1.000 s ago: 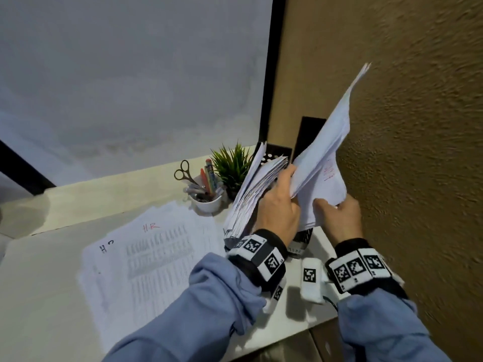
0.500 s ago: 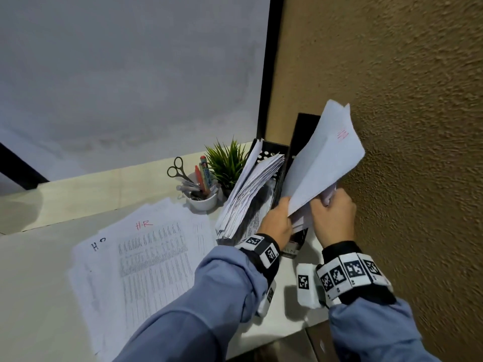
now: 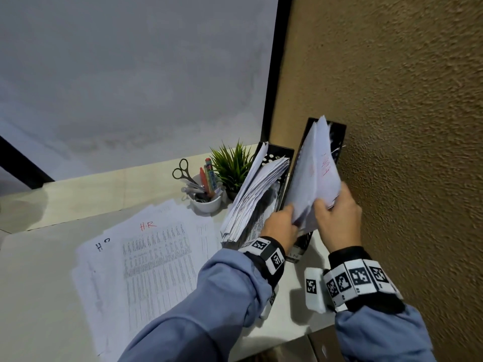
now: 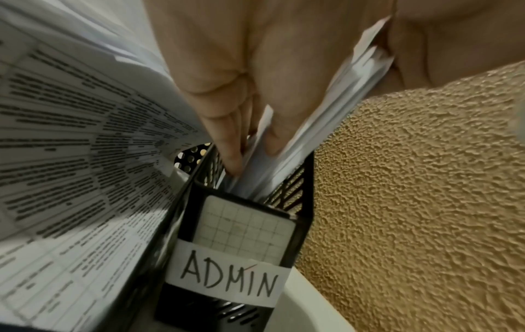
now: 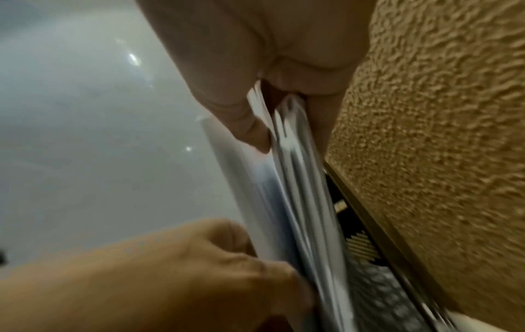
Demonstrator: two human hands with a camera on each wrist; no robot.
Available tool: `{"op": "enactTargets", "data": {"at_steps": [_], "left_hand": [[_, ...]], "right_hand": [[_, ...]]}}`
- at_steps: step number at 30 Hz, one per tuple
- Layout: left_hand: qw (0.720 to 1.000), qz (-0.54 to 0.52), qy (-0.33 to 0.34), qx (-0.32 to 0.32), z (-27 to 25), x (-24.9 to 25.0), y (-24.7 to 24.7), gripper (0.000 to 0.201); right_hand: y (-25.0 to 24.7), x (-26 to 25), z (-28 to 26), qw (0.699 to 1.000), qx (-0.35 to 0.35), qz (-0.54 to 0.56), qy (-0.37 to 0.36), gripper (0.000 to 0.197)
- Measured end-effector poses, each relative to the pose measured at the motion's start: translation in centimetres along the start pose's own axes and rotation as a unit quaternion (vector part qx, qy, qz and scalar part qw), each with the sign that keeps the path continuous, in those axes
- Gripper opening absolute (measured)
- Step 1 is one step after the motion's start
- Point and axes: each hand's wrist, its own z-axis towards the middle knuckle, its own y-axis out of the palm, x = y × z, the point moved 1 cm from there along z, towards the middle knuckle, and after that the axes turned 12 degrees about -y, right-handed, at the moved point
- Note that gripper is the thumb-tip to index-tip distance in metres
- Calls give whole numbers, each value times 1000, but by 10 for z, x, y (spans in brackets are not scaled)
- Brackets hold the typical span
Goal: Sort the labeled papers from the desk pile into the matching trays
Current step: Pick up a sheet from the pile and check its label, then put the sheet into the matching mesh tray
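Note:
A sheaf of white papers [image 3: 312,176] with red writing stands upright in the black ADMIN tray [image 3: 338,131], the right-hand one against the wall. My left hand [image 3: 283,223] pinches the sheaf's near left edge, and its fingers [image 4: 231,143] reach down into the tray [image 4: 244,233] above the ADMIN label. From the right side my right hand [image 3: 333,212] grips the same sheaf [image 5: 287,179], thumb in front and fingers behind. The desk pile [image 3: 146,265] lies flat to the left; its top sheet is marked HR in red.
A second black tray [image 3: 277,150] crammed with printed papers stands just left of the ADMIN tray. Behind it are a small green plant [image 3: 232,165] and a white cup [image 3: 207,203] with scissors and pens. A rough brown wall [image 3: 405,126] closes the right side.
The sheaf, held high and fanned a second ago, has come down into the right tray. Both hands moved down with it and still hold it.

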Motion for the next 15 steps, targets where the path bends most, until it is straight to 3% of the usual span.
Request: {"op": "enactTargets", "data": {"at_steps": [4, 10, 12, 15], "left_hand": [[997, 74, -15, -21, 9, -8, -1, 39], [999, 36, -19, -19, 0, -8, -8, 32], [1000, -17, 2, -14, -17, -11, -16, 35], [993, -118, 20, 19, -51, -27, -41, 44]], "right_hand": [[17, 15, -5, 997, -38, -5, 61, 27], [14, 11, 1, 996, -44, 26, 66, 34], [8, 6, -1, 997, -7, 47, 57, 37], [-2, -2, -2, 987, 101, 117, 45, 38]]}}
